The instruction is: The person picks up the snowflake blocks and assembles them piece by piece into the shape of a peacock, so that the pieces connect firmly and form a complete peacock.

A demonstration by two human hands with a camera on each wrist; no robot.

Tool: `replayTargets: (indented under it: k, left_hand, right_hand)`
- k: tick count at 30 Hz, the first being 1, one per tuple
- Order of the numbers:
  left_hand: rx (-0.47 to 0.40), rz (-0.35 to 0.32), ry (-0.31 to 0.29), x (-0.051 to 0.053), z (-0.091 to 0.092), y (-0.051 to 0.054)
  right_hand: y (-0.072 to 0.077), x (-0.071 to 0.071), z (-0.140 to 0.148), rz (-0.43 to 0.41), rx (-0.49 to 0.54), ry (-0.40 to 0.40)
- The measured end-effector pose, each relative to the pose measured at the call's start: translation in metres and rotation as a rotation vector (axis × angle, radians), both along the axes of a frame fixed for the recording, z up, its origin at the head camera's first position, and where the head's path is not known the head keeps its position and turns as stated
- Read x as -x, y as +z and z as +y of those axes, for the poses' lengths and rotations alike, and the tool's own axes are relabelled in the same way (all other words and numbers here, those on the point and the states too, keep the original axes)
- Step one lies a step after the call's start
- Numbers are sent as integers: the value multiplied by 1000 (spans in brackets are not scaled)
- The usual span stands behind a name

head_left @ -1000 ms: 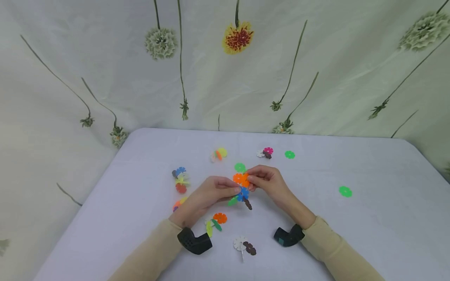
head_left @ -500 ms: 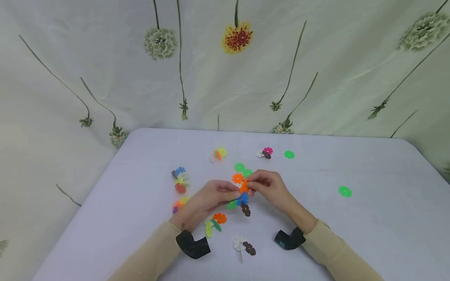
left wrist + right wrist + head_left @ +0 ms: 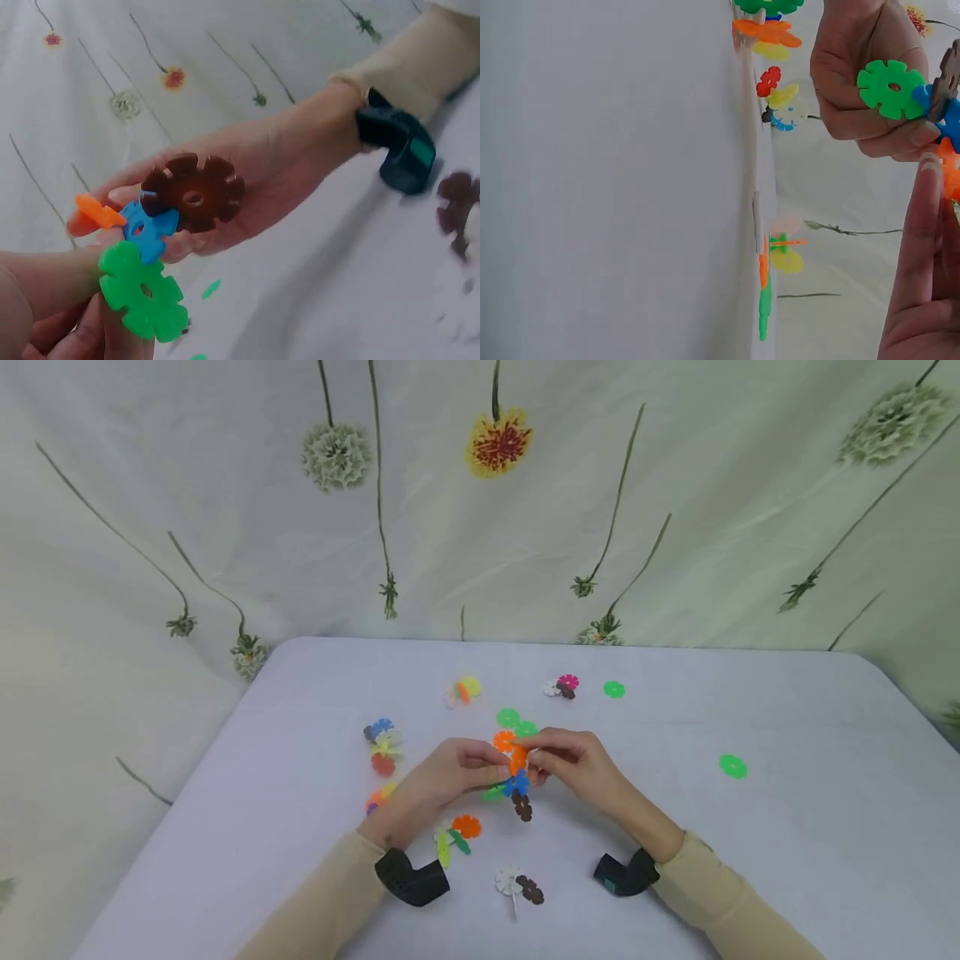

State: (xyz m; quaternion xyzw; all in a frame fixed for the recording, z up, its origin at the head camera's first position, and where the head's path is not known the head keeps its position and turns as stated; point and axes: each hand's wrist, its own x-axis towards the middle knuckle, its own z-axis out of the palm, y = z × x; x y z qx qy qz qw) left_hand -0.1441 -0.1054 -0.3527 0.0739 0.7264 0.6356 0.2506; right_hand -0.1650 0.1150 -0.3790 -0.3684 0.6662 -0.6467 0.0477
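Observation:
My left hand (image 3: 455, 774) pinches a blue notched snowflake disc (image 3: 516, 783). A green snowflake disc (image 3: 142, 292) and a brown snowflake disc (image 3: 196, 174) sit against the blue one, apparently slotted into it. Facing it, my right hand (image 3: 576, 762) pinches an orange snowflake disc (image 3: 518, 760) that touches the blue disc's upper side. Whether those two are slotted together I cannot tell. Just behind the hands lie another orange disc (image 3: 503, 741) and two green discs (image 3: 507, 717). In the right wrist view the orange disc (image 3: 952, 171) is partly cut off.
Joined clusters of discs lie around: blue-to-red (image 3: 385, 747) at left, orange-and-green (image 3: 462, 829) and white-and-brown (image 3: 510, 882) in front, yellow-and-orange (image 3: 464, 691) and pink-white-brown (image 3: 566, 685) behind. Single green discs (image 3: 733, 766) lie at right and back. A flowered cloth hangs behind the table.
The right hand has lowered slightly, and the orange disc it holds has turned more edge-on and come down against the blue disc. The brown disc has swung round to show more of its face.

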Motion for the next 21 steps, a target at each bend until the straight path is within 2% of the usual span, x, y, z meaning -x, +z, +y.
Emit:
replayTargets:
  k: [4,7,10,13,16,18,21]
  left_hand:
    - [75,144,42,11,-15,8]
    - [132,231,101,23,-22,14]
    - [269,329,161,38,-25,18]
    - [409,406,211,51,-28,18]
    - [483,429,251,60,-30,16]
    - [516,425,270,64,-32,14]
    - [555,412,288,64,-35,10]
  right_hand:
    - [8,7,10,-35,-99,-79]
    - [15,9,29,-59,-201,-145]
    - [20,8,55,-61,-315,-229]
    - [22,5,88,-36,-407,-346]
    - [17,3,130,17,-516,-500]
    - [3,5,168,50,-628,-612]
    - [-1,2,211,6,-788,-708]
